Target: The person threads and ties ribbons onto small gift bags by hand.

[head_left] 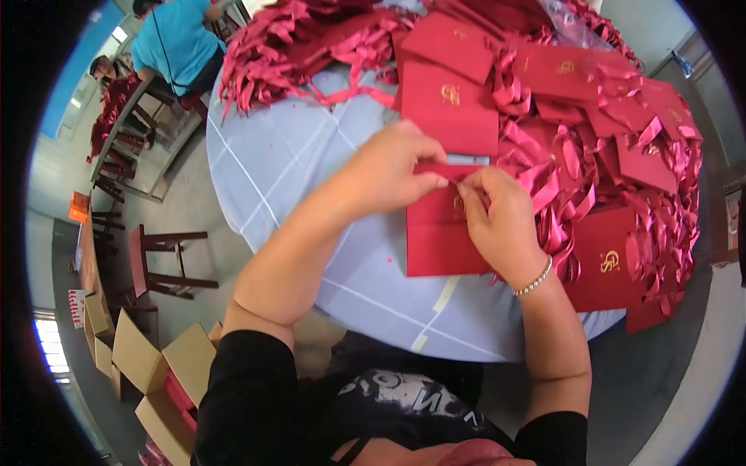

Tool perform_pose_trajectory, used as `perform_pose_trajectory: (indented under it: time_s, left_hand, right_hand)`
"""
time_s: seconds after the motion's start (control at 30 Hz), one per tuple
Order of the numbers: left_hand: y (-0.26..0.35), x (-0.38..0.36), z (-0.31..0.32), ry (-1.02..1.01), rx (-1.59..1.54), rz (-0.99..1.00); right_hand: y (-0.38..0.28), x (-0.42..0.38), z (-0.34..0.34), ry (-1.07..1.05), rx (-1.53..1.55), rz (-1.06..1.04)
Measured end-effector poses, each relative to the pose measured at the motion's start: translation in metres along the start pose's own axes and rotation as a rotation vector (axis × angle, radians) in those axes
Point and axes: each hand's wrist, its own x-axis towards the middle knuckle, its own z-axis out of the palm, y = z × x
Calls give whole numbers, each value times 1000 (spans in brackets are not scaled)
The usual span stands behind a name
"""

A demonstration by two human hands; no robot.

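Observation:
A flat red gift bag [437, 247] lies on the table in front of me, its upper edge under my fingers. My left hand [404, 167] pinches a red ribbon [452, 172] at that edge, thumb against forefinger. Close beside it, my right hand [501, 217] has its fingertips closed on the same ribbon, and covers part of the bag's front. Just beyond my hands lies another red bag [447, 109] with a gold emblem. To the right, a large heap of ribboned red bags [610, 260] reaches the table's edge.
The round table [264, 167] has a pale blue checked cloth. More ribboned bags [303, 39] are piled at its far side. A wooden stool [140, 260] and an opened cardboard box [140, 353] stand to the left. A person in a blue shirt [175, 46] sits at the back left.

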Motion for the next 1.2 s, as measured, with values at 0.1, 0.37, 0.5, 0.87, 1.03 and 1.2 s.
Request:
perform_pose_trajectory:
  time_s: [0.1, 0.37, 0.5, 0.87, 1.03, 1.2]
  left_hand:
    - [5, -3, 5, 30, -49, -45]
    - [10, 0, 5, -24, -84, -131]
    - [2, 0, 10, 30, -73, -102]
    - [4, 3, 14, -137, -314, -306]
    - [-3, 3, 22, -103, -338, -281]
    - [2, 3, 29, -68, -430, -381]
  right_hand:
    - [-2, -1, -3, -11, 3, 54]
    - [2, -4, -2, -77, 4, 56]
    - [1, -2, 0, -51, 41, 24]
    - [12, -2, -6, -125, 72, 11]
    - [4, -3, -8, -131, 134, 102]
    - [8, -4, -4, -68, 95, 95]
